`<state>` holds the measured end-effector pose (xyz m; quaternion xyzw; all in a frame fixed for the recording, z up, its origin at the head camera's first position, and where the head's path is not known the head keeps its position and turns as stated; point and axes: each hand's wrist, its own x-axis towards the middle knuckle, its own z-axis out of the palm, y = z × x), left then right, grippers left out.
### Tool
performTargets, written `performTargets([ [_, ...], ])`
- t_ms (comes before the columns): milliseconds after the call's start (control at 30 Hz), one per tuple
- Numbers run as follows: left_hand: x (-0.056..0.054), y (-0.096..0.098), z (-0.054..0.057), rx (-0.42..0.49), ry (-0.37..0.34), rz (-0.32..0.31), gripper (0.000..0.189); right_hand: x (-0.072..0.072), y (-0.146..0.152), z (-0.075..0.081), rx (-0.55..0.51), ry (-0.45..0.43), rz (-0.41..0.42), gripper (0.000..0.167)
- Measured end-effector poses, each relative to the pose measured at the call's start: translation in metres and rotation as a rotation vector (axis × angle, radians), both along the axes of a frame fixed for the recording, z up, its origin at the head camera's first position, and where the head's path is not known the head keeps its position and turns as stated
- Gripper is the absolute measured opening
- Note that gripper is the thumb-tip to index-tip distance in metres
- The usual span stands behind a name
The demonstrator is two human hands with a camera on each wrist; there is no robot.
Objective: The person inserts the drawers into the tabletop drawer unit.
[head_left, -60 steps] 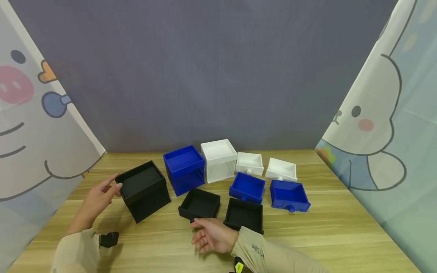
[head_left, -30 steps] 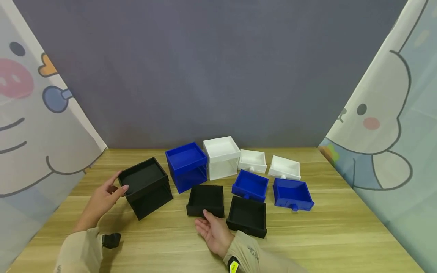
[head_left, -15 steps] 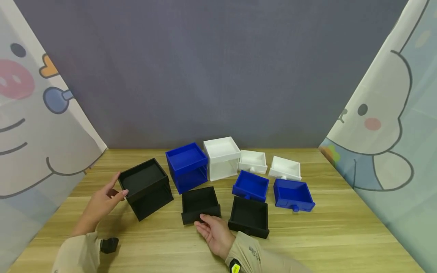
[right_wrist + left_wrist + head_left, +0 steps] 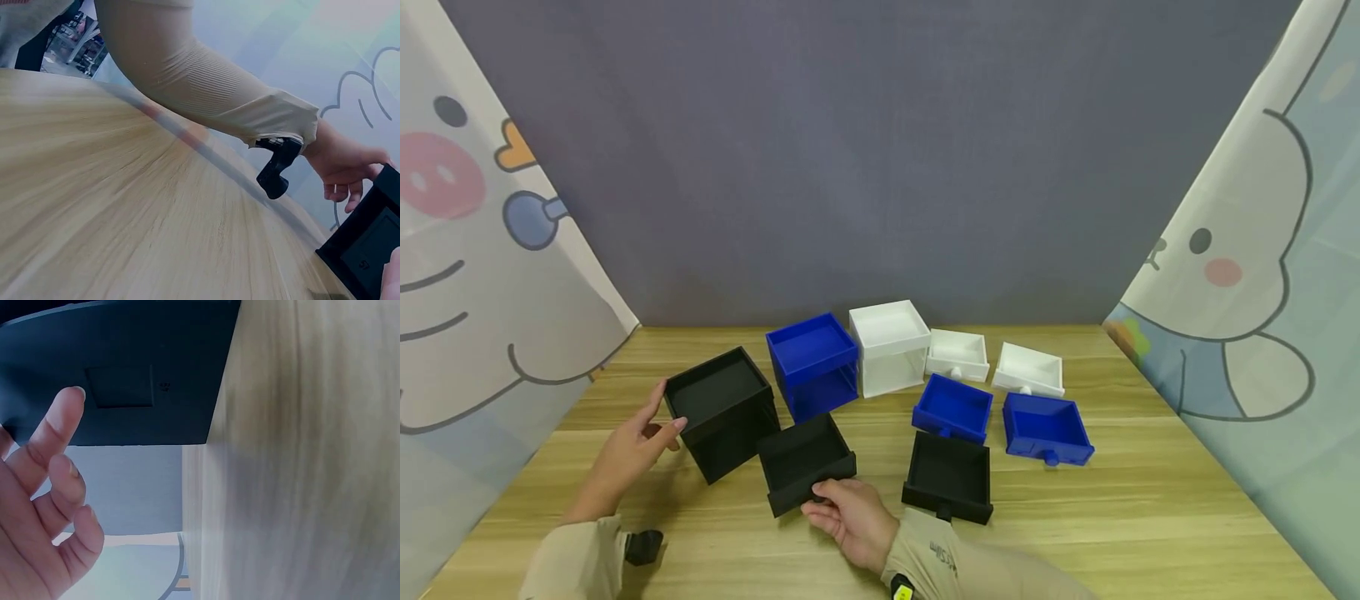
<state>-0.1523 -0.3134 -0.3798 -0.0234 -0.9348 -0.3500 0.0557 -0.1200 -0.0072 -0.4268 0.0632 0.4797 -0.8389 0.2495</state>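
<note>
My right hand (image 4: 853, 521) pinches the front knob of a black drawer (image 4: 802, 458) in the head view. The drawer's back left corner comes close to the black drawer cabinet (image 4: 718, 383), overlapping its lower front in this view. Beside that cabinet's left end is my left hand (image 4: 625, 458), its index finger and thumb resting at the top edge. A fingertip lies against the dark side panel (image 4: 150, 350) in the left wrist view, with the other fingers loosely bent. The right wrist view catches my left hand (image 4: 347, 165) at the cabinet's top and little of the right hand.
A second black drawer (image 4: 950, 475) lies right of my right hand. Two blue drawers (image 4: 953, 408) and two white drawers (image 4: 957, 354) lie beyond it. A blue cabinet (image 4: 812, 354) and a white cabinet (image 4: 889, 333) stand at the back, close together. A grey curtain (image 4: 880, 167) hangs behind.
My right hand has taken the knob, turned the black drawer and slid it left toward the black cabinet. My left hand stays at the cabinet's left edge.
</note>
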Motion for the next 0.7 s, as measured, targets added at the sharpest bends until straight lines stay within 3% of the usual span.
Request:
performTargets([
  [700, -0.002, 0.002, -0.002, 0.122, -0.060, 0.001, 0.075, -0.006, -0.027, -0.001, 0.066, 0.021, 0.101, 0.007],
])
